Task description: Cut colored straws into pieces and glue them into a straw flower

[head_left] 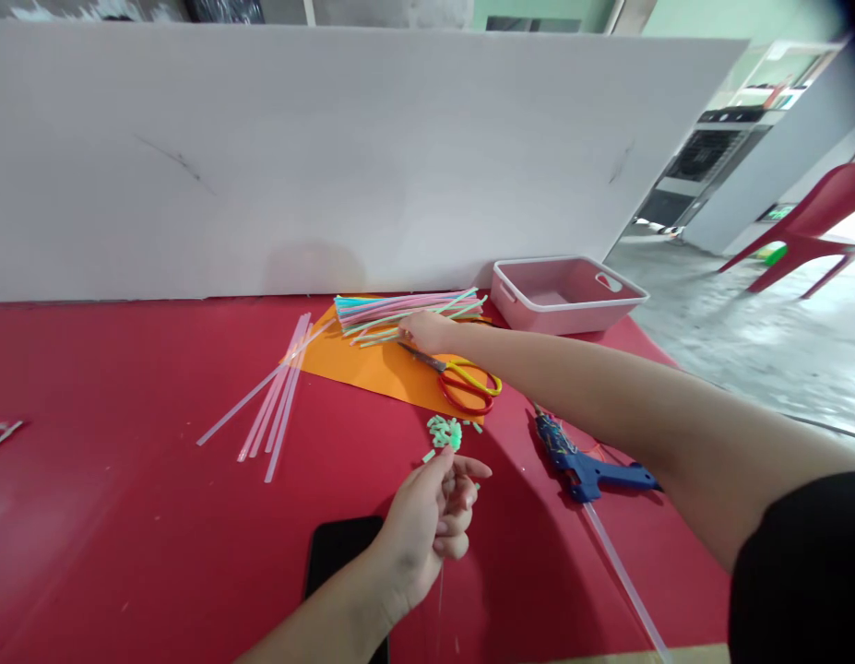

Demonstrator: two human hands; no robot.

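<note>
My right hand [427, 330] reaches to the far side of the table. Its fingertips are bent together on the light green straws at the front of a bundle of coloured straws [406, 306]. Nearer to me, my left hand [433, 521] has its fingers curled, with thumb and index finger closed around a small bright green cluster of straw pieces [456, 435]. A thin thread seems to hang below that hand. Just beyond it lies a small pile of cut green pieces [439, 428]. Scissors [461, 380] with yellow and red handles rest below my right wrist.
Orange paper [378, 369] lies under the straws. Pale pink glue sticks [279, 397] are at the left. A pink basket [558, 314] stands at the back right. Under my right forearm is a blue glue gun [586, 470]; a black phone [340, 549] lies beside my left wrist. A white board [295, 166] closes the back.
</note>
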